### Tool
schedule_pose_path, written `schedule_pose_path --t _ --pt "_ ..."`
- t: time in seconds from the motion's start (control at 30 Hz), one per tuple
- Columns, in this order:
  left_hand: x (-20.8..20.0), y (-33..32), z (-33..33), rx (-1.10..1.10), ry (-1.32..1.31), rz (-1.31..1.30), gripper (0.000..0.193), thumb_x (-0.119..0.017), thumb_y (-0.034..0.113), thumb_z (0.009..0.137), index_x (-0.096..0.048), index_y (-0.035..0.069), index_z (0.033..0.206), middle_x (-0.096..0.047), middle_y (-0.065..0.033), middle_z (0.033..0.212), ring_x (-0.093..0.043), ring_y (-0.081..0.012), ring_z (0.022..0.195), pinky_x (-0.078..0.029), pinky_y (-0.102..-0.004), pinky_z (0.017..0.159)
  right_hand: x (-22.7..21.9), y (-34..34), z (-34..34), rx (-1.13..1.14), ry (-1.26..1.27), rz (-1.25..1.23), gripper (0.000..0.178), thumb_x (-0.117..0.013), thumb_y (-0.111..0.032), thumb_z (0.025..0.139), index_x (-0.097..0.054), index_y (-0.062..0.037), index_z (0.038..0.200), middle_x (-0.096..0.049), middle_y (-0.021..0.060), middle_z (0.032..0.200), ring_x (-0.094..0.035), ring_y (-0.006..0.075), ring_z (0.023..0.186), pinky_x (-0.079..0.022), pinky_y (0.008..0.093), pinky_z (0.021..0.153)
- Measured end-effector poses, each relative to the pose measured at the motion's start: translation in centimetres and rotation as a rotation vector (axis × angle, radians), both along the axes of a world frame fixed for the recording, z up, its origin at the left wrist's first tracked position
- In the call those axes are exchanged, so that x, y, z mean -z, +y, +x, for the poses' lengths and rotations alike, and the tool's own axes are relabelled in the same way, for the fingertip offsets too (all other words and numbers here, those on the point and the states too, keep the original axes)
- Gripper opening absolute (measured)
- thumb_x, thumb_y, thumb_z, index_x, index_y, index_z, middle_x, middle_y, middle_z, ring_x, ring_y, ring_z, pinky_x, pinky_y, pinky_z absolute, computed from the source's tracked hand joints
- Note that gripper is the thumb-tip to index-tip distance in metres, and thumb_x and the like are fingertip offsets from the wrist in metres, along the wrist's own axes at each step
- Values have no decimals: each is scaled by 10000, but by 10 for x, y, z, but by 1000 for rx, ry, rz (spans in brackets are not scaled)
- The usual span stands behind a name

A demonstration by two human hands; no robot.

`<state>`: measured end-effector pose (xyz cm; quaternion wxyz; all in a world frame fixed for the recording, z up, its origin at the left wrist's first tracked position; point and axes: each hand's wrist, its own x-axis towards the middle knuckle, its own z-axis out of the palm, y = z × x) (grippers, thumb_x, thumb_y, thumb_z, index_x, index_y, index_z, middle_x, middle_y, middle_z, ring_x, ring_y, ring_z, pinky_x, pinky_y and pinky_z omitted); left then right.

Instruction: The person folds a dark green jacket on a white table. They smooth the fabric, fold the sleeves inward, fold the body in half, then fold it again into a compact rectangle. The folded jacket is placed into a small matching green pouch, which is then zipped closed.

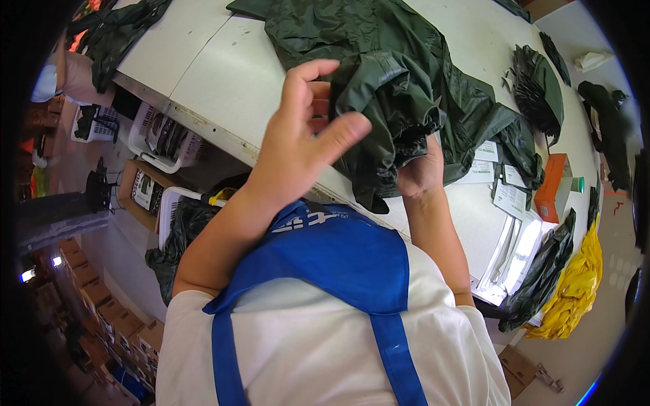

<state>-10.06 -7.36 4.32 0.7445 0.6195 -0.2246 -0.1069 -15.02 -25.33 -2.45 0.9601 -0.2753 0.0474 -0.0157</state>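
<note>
A dark green, shiny waterproof garment lies across the white table, its near part bunched and lifted between my hands. My right hand reaches up into the gathered folds by a puckered opening and holds the garment there; the fabric covers its fingers. On the other side of the bundle, my left hand is open, thumb and fingers apart and curved. Its fingertips are at the edge of the cloth; whether they touch it I cannot tell.
Papers, an orange box and yellow fabric lie to the right on the table. Another dark green bundle is farther back. White baskets and a carton stand below the left edge. A person is at far left.
</note>
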Motion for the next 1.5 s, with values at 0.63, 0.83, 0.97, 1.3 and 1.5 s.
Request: schedule_pose_path --t 0.63,0.83,0.97,1.3,1.5 --pt "-6 -9 -6 169 377 -202 474 -685 -40 725 -475 67 1136 -527 -38 1071 -522 -101 963 -471 -251 830 -37 -33 -40 568 -1 -873 234 -530 -123 904 -489 -25 1112 -566 54 926 -485 92 688 -402 218 616" --pt "-6 -14 -8 156 317 -170 485 -688 -27 734 -472 66 1157 -555 -32 1039 -524 -81 945 -458 -236 820 -86 -11 -59 726 -451 -1992 356 -793 -41 631 -645 -34 954 -660 76 847 -570 208 634 -432 292 588" --pt "-7 -16 -12 189 329 -187 482 -692 -20 737 -470 67 1157 -552 -24 1038 -528 -77 924 -460 -236 814 -87 -10 -56 769 -425 -2055 334 -781 -33 625 -674 -36 941 -650 64 828 -566 191 632 -411 300 581" --pt "-5 -10 -13 195 334 -174 495 -698 -20 727 -474 74 1158 -534 -20 1061 -522 -74 934 -456 -228 813 -80 -16 -65 587 -137 -1468 257 -773 -4 689 -664 -5 922 -630 65 856 -550 116 683 -428 237 595" --pt "0 -7 -12 373 421 -297 510 -698 -33 712 -476 78 1157 -539 -15 1069 -530 -87 979 -449 -238 865 -34 -39 -36 297 111 -497 366 -615 -247 900 -556 9 1155 -550 -17 834 -463 64 683 -382 214 608"
